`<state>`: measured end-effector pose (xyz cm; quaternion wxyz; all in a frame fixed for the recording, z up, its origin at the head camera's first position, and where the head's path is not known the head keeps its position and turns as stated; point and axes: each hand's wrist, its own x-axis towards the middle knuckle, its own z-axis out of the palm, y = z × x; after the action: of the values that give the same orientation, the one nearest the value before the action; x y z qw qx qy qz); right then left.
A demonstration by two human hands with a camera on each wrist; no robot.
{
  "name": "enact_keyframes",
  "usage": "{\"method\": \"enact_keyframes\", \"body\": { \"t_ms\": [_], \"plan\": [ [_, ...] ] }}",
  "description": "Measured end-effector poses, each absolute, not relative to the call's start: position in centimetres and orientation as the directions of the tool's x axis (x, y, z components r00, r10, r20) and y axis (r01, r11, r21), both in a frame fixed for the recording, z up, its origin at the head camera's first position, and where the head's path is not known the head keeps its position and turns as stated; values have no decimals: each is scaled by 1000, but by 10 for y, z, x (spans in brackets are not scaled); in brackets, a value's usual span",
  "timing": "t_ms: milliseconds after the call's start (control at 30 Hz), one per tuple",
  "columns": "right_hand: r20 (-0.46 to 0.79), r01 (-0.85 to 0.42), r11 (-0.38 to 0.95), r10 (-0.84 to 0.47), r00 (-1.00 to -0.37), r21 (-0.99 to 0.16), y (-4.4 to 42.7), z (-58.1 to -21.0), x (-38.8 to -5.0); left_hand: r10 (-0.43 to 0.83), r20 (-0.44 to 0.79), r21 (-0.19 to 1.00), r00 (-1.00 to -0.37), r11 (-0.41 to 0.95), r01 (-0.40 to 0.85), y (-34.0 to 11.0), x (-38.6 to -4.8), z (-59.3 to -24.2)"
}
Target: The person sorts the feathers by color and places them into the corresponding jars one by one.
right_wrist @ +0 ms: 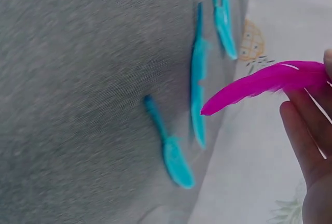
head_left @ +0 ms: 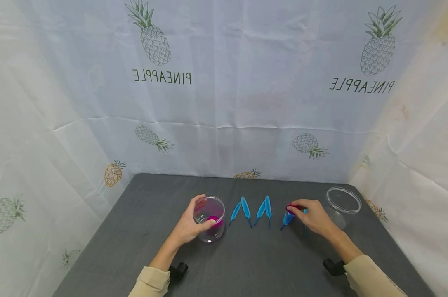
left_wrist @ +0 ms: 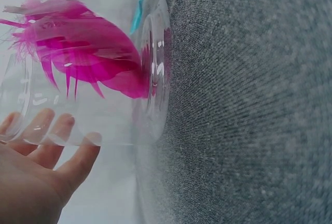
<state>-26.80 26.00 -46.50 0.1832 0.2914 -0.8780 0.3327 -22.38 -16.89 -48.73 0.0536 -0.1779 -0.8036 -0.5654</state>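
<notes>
My left hand (head_left: 194,223) grips a clear plastic jar (head_left: 211,236) from its left side; magenta feathers (left_wrist: 85,47) lean inside it in the left wrist view. Between the fingertips of my right hand (head_left: 313,216) a magenta feather (right_wrist: 259,83) is pinched, held above the table. Beneath and beside that hand lie blue feathers (head_left: 286,219), two of which show separately in the right wrist view, one long (right_wrist: 198,81) and one lower (right_wrist: 176,162). Two more pairs of blue feathers, the left pair (head_left: 245,207) and the middle pair (head_left: 268,207), lie between the hands.
A second clear jar (head_left: 343,201) stands to the right, behind my right hand. The dark grey table (head_left: 246,264) meets a pale curtain (head_left: 224,103) printed with pineapples at the back and sides. Black straps or devices show at both wrists.
</notes>
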Motion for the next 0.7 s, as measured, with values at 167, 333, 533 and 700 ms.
{"method": "enact_keyframes", "body": {
  "t_ms": [167,333,533,700],
  "plan": [
    [556,-651,618,-381,-739,-441,252,-454,-268,224,291,893,-930,287,348,-169,-223,-486],
    [569,-636,620,-344,-747,-459,242,-446,-268,223,293,898,-930,269,347,-169,-223,-486],
    [596,-649,557,-310,-741,-518,229,-436,-267,226,293,901,-929,259,348,-168,-223,-486],
    [629,-667,509,-278,-726,-545,216,-426,-267,224,288,900,-931,268,343,-169,-223,-484]
  ]
}}
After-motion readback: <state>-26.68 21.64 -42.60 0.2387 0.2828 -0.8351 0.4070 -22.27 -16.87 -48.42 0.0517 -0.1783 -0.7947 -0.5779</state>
